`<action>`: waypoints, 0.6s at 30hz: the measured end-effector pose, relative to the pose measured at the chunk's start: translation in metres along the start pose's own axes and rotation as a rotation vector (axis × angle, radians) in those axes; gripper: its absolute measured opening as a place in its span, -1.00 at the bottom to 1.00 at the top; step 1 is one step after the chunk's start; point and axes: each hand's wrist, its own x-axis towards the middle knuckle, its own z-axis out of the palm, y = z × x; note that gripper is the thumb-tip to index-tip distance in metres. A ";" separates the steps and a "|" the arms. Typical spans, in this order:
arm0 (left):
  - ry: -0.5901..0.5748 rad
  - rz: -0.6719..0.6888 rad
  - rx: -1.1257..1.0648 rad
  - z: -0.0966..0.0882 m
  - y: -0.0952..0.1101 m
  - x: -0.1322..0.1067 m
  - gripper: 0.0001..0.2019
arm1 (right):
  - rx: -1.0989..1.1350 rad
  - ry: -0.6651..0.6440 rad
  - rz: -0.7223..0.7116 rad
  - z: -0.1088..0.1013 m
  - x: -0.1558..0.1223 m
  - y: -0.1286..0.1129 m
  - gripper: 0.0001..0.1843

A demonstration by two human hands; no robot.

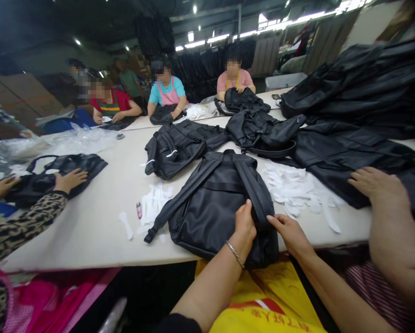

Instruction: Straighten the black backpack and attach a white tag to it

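On the bench (100, 217), right at its near edge, lies a black backpack (210, 203). It lies flat with its back side up, so the two straps show on top. Its long way runs from the person out toward the far side of the bench. The top handle points away, and the bottom end hangs a bit over the near edge, close to the person's yellow apron (263, 300).

The left hand (245, 224) is closed on the lower end of the right strap (254, 194), with the thumb up against it. A thin bracelet sits on that wrist. The right hand (289, 231) is narrow, and its fingertips touch the same strap just beside the left hand. It looks like the bag lies strap side up and close so both hands can get at the strap easily.

Small white paper bits (297, 192) lie to the right of the backpack, and more lie to its left. More black bags (180, 145) sit farther back. At the right a co-worker's hand (375, 182) rests flat on a pile of dark bags. At the left another co-worker's hand (69, 179), with a spotted sleeve, rests on a black bag. More people sit at the far end.
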 end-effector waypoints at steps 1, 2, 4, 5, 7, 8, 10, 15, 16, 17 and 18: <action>-0.048 -0.013 -0.044 0.000 0.001 -0.003 -0.63 | 0.016 0.018 -0.004 0.001 0.000 0.001 -0.60; -0.094 -0.023 -0.055 -0.001 0.003 -0.006 -0.61 | 0.032 0.037 -0.014 0.003 0.000 0.002 -0.61; -0.139 -0.047 -0.024 -0.003 0.005 -0.011 -0.62 | 0.048 0.086 -0.034 0.007 -0.001 0.007 -0.61; -0.139 -0.058 0.006 -0.003 0.006 -0.012 -0.63 | 0.050 0.106 -0.037 0.009 -0.001 0.010 -0.62; -0.127 -0.060 0.074 -0.005 0.007 -0.012 -0.62 | 0.048 0.129 -0.020 0.013 0.000 0.015 -0.63; -0.127 -0.048 0.107 -0.005 0.007 -0.013 -0.61 | 0.051 0.138 -0.005 0.014 0.001 0.017 -0.63; -0.136 -0.017 0.166 -0.005 0.006 -0.013 -0.60 | 0.052 0.152 0.008 0.017 0.002 0.021 -0.64; -0.146 -0.005 0.274 -0.006 0.005 -0.014 -0.60 | -0.023 0.238 -0.027 0.022 0.002 0.023 -0.66; -0.153 -0.007 0.293 -0.007 0.006 -0.014 -0.60 | -0.027 0.254 -0.031 0.023 0.002 0.022 -0.66; -0.160 -0.007 0.311 -0.007 0.006 -0.014 -0.60 | -0.026 0.268 -0.036 0.023 0.001 0.021 -0.66; -0.166 -0.005 0.329 -0.008 0.006 -0.014 -0.60 | -0.022 0.276 -0.042 0.024 0.001 0.020 -0.66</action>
